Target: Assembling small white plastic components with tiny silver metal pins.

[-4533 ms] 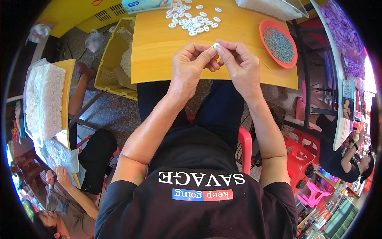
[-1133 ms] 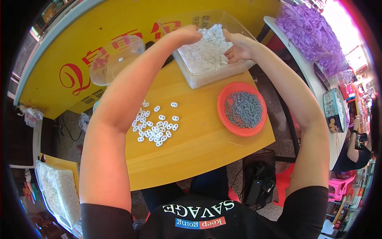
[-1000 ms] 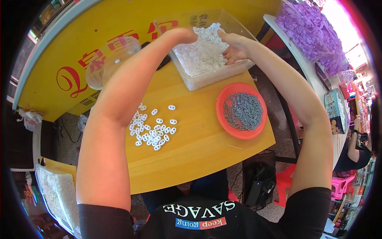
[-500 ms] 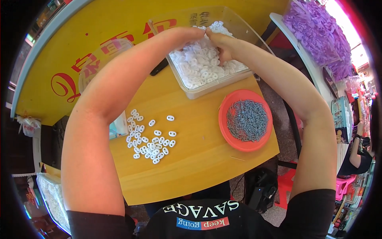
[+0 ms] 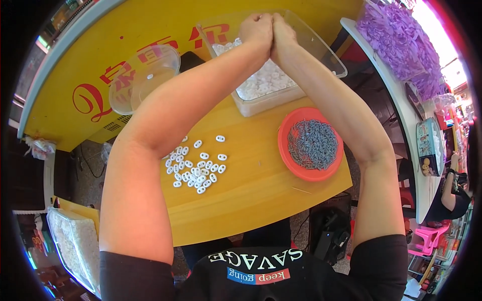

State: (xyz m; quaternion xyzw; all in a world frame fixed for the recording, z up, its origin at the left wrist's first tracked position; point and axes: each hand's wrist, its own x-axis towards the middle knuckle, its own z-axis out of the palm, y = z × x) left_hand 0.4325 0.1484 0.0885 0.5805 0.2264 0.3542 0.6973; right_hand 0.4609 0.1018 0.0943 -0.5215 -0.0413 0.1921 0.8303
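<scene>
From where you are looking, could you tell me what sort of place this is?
Probably a small hand-assembly workshop or market stall: both hands meet over a clear bin of white pieces, more pieces lie on the yellow table, beside an orange dish of grey parts.

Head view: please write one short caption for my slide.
Both hands, left hand and right hand, pressed together above a clear bin of white pieces.

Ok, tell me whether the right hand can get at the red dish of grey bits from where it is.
Probably yes. The right hand is cupped against the left hand over the clear tub; the red dish lies uncovered just beside it.
</scene>
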